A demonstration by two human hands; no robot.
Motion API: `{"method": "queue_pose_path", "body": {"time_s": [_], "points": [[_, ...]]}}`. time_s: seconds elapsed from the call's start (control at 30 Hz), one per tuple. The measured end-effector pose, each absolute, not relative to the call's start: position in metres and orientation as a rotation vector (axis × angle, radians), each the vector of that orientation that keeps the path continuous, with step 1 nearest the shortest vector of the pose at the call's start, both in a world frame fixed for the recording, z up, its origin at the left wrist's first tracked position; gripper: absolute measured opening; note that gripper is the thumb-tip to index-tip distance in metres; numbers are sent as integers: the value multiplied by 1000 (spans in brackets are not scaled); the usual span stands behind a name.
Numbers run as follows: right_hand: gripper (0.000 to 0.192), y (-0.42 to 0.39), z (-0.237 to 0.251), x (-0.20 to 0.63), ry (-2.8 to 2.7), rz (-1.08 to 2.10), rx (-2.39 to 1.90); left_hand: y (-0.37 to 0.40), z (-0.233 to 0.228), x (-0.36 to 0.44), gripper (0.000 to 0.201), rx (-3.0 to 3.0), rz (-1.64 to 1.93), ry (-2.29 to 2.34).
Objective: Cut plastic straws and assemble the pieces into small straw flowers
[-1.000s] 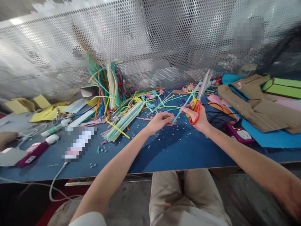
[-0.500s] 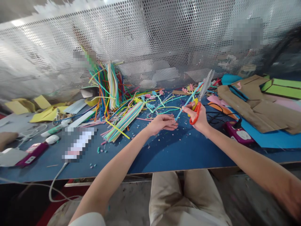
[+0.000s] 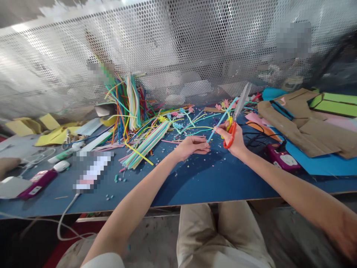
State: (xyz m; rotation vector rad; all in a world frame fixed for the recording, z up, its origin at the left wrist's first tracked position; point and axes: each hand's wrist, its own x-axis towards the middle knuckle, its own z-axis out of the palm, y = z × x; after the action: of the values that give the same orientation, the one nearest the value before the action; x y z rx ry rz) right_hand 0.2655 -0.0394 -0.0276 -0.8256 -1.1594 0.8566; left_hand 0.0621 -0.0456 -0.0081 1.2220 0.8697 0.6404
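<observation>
A light blue pipe cleaner (image 3: 223, 117) runs slantwise between my two hands over the blue table. Its lower end is pinched in the fingertips of my left hand (image 3: 192, 146). My right hand (image 3: 235, 139) is closed around the red and yellow handles of a pair of scissors (image 3: 231, 134), with the blades pointing up and away. The thumb and finger of that same hand also touch the pipe cleaner partway up. Left of my left hand lies a bundle of pastel pipe cleaners (image 3: 147, 145). Behind my hands are small pipe-cleaner flowers (image 3: 178, 124) in blue, pink and yellow.
Many coloured pipe cleaners (image 3: 134, 102) stand upright at the back left. A phone (image 3: 95, 171) on a cable and a purple power strip (image 3: 39, 182) lie left. Brown cardboard (image 3: 304, 126) and another purple power strip (image 3: 283, 156) are right. A perforated metal screen (image 3: 195, 48) rises behind.
My right hand, with the scissors, has shifted slightly left and towards my left hand along the blue pipe cleaner. My left hand has barely moved.
</observation>
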Motion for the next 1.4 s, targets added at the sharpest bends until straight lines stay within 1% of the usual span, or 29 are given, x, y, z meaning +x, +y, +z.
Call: {"method": "queue_pose_path", "body": {"time_s": [0.13,0.27,0.37,0.43,0.53,0.73,0.9,1.1,1.4], "points": [[42,-44,-23,265,-1203,924,-845,-44,-3,60,34,1206,754,861],[40,-50,-15,270,-1354,923,-1006,-38,4,53,34,1189,1006,852],[41,-52,-8,279,-1577,874,-1123,-31,8,47,35,1168,1185,882],[45,-52,-4,286,-1716,788,-1188,-28,9,44,35,1170,1225,912],[48,-50,-2,296,-1850,717,-1294,-24,10,41,35,1191,1221,942],[51,-50,3,306,-1988,838,-1383,-26,12,41,37,1233,1203,932],[52,-56,4,299,-2031,1012,-1334,-33,16,43,32,1301,1082,953],[47,-56,-7,289,-2002,1290,-1191,-36,20,40,24,1405,995,947],[43,-58,-13,284,-1908,1362,-1093,-43,23,44,15,1438,977,936]]}}
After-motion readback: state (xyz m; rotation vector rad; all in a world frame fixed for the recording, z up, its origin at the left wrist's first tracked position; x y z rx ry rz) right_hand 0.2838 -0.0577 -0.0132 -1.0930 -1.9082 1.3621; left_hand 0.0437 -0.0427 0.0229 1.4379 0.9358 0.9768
